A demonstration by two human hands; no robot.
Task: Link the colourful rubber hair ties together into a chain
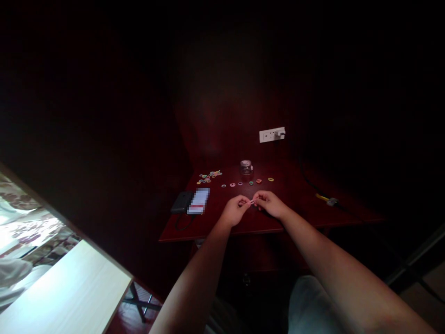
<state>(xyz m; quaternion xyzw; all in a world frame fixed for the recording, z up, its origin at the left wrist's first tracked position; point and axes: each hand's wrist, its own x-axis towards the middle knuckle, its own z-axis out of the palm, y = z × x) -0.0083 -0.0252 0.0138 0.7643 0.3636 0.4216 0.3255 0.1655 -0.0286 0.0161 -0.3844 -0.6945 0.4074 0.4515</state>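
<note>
My left hand and my right hand meet above the front of the dark red table. Both are closed in a pinch on a small pale pink hair tie, which spans the short gap between my fingertips. Just beyond my hands, small coloured hair ties lie spaced in a loose row, among them a pink one, a purple one, a green one, an orange-red one and a yellow one. Behind the row stands a clear round jar.
A pile of mixed hair ties lies at the table's back left. Nearer are a black case-like object and a blurred-out phone. A yellow-ended cable rests at right. A wall socket holds a plug.
</note>
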